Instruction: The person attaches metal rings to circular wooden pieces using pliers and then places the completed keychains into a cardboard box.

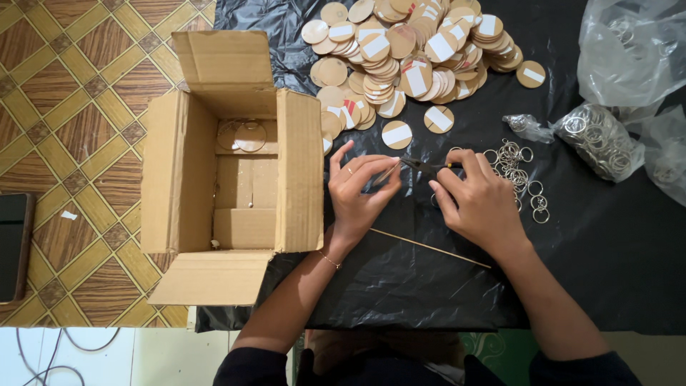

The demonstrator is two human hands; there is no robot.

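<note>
A small pair of black pliers (426, 168) is gripped in the right hand (477, 204), the fingers closed around its handles, which are mostly hidden inside the fist. The tips are met by the left hand (359, 191), whose thumb and forefinger are pinched together on a small disc (386, 174) seen almost edge-on; what exactly is caught between the plier tips cannot be made out. Both hands are held above a black plastic sheet (607, 250), just below a heap of round wooden discs (407, 50), many marked with white strips; the heap is cut off by the top edge. Loose metal key rings (516, 163) are scattered just beside the right hand, partly covered by it. More rings are packed in a clear bag (599, 139), and a further clear bag (632, 46) is cropped at the right. A thin wooden stick (429, 248) lies under the wrists. An open cardboard box (229, 171) stands to the left, with two faint clear discs (243, 134) inside. A dark flat object (14, 246) is cut off at the left edge
</note>
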